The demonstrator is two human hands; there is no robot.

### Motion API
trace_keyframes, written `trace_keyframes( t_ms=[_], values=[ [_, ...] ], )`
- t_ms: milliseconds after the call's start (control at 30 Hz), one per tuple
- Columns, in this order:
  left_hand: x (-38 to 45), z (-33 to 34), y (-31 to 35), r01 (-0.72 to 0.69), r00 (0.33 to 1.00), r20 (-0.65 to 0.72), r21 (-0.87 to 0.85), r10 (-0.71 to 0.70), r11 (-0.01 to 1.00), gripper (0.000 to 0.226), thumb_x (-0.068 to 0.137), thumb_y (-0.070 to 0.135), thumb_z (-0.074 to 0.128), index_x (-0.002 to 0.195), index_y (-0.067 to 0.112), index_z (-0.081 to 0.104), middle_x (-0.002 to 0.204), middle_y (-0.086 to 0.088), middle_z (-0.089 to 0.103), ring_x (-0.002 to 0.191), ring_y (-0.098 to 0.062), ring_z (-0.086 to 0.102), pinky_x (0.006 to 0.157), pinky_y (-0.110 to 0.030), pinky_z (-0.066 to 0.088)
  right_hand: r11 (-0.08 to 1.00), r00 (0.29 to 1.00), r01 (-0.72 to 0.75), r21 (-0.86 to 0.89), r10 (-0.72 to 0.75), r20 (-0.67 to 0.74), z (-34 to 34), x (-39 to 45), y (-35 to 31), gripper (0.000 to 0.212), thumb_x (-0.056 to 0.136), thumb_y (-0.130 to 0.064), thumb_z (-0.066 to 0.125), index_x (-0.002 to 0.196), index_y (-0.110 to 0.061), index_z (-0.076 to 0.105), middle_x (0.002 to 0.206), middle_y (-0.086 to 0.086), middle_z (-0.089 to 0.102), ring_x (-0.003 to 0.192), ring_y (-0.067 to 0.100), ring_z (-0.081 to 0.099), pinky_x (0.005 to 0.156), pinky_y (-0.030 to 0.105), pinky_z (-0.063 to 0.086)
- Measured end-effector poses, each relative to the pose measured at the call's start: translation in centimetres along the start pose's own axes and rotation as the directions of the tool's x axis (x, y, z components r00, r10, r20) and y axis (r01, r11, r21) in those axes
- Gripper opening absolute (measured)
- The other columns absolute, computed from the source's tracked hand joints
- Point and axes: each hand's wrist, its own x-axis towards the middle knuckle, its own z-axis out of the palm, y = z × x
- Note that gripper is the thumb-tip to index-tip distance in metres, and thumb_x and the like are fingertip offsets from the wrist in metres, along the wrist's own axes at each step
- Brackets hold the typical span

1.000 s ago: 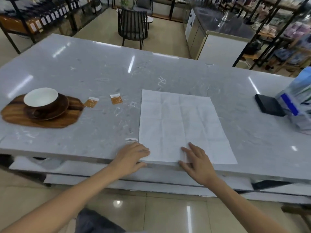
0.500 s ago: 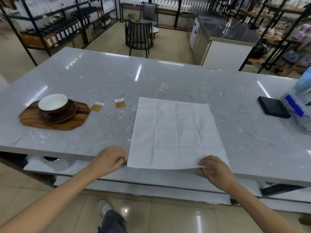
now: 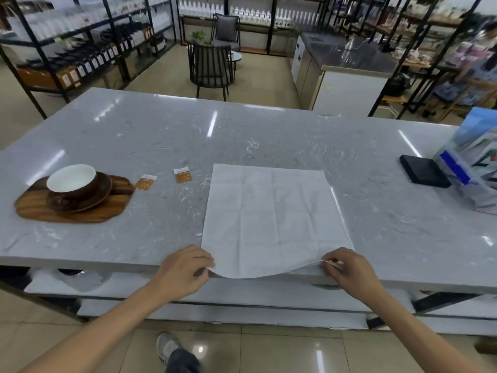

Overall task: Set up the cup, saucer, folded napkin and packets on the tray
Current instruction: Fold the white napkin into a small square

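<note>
On the marble table (image 3: 269, 135), both hands pinch the napkin's (image 3: 271, 219) near corners

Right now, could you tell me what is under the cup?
The cup sits on a brown saucer, which rests on the wooden tray. The saucer's centre is hidden by the cup.

A grey marble table (image 3: 269, 135) carries a wooden tray (image 3: 29, 208), two packets (image 3: 145, 182), a napkin (image 3: 274, 219), a black box (image 3: 423, 170).

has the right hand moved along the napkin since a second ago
Yes. The right hand went rightward along the table's near edge, from the white napkin's middle to its right corner.
</note>
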Motion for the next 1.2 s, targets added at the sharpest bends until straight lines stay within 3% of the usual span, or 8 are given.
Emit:
trace_keyframes(
  t_ms=[100,300,433,600,733,900,1000,1200],
  values=[
    [0.6,-0.9,-0.8,0.175,0.983,0.068,-0.123,-0.168,0.977,0.019,0.091,0.019,0.065,0.101,0.024,0.080,0.099,0.014,0.075,0.094,-0.005,0.066,0.083,-0.029,0.057,0.999,0.999,-0.041,0.005,0.042,-0.026,-1.0,-0.1,1.0,0.016,0.088,-0.008,0.074,0.099,-0.019,0.078,0.096,-0.004,0.074,0.092,0.018,0.068,0.081,0.033,0.054],
    [2.4,-3.4,-1.7,0.318,0.948,0.108,-0.276,-0.299,0.907,0.024,0.090,0.010,0.071,0.089,0.033,0.077,0.089,0.033,0.073,0.090,0.009,0.068,0.083,-0.005,0.050,0.992,0.985,-0.072,0.099,0.086,-0.152,-4.2,-0.7,2.3,0.025,0.088,-0.005,0.074,0.099,-0.028,0.077,0.094,-0.020,0.070,0.091,0.005,0.067,0.083,0.020,0.050],
    [4.4,-5.6,-2.1,0.312,0.945,0.030,-0.373,-0.325,0.874,0.018,0.093,0.012,0.070,0.089,0.026,0.081,0.087,0.020,0.077,0.084,0.003,0.071,0.076,-0.004,0.051,0.965,0.971,-0.070,0.251,0.124,-0.204,-7.0,-0.6,2.3,0.012,0.091,-0.022,0.075,0.097,-0.032,0.077,0.100,-0.029,0.074,0.096,-0.009,0.066,0.082,0.002,0.045],
    [8.3,-8.0,-2.4,0.283,0.892,-0.134,-0.579,-0.432,0.765,0.010,0.093,0.017,0.071,0.094,0.019,0.081,0.090,0.003,0.081,0.084,0.000,0.072,0.080,-0.013,0.055,0.888,0.934,-0.071,0.454,0.219,-0.281,-10.6,2.4,1.6,0.005,0.086,-0.028,0.079,0.088,-0.032,0.078,0.089,-0.021,0.077,0.085,-0.002,0.071,0.075,0.004,0.049],
    [12.7,-9.4,-3.4,0.234,0.868,-0.182,-0.671,-0.462,0.704,0.016,0.095,0.019,0.068,0.102,0.013,0.080,0.098,-0.003,0.081,0.090,-0.008,0.073,0.081,-0.022,0.061,0.827,0.924,-0.065,0.559,0.261,-0.279,-12.3,6.8,1.9,0.012,0.090,-0.023,0.077,0.100,-0.030,0.078,0.090,-0.011,0.079,0.084,0.001,0.072,0.074,0.011,0.055],
    [18.9,-9.6,-6.2,0.264,0.850,-0.178,-0.670,-0.496,0.693,0.020,0.095,0.018,0.070,0.083,0.030,0.080,0.085,0.010,0.080,0.081,-0.006,0.073,0.071,-0.023,0.063,0.784,0.923,-0.086,0.615,0.295,-0.247,-12.6,13.8,3.3,0.017,0.095,-0.020,0.070,0.110,-0.025,0.075,0.097,-0.005,0.077,0.085,-0.007,0.070,0.080,0.018,0.051],
    [22.6,-8.8,-8.4,0.297,0.862,-0.181,-0.577,-0.474,0.761,0.032,0.092,0.014,0.072,0.080,0.043,0.077,0.082,0.021,0.077,0.079,-0.003,0.072,0.069,-0.019,0.059,0.770,0.924,-0.129,0.625,0.322,-0.206,-11.7,18.1,4.7,0.015,0.094,-0.020,0.071,0.109,-0.021,0.074,0.094,0.005,0.077,0.079,0.000,0.070,0.082,0.026,0.053],
    [28.0,-5.2,-13.0,0.408,0.873,-0.068,-0.440,-0.482,0.800,0.018,0.094,0.009,0.069,0.090,0.025,0.076,0.086,0.000,0.077,0.079,-0.016,0.071,0.071,-0.014,0.053,0.866,0.936,-0.218,0.451,0.316,-0.154,-7.9,26.1,8.2,0.011,0.092,-0.015,0.073,0.102,-0.021,0.074,0.080,0.001,0.071,0.074,0.014,0.065,0.069,0.019,0.047]
  ],
)
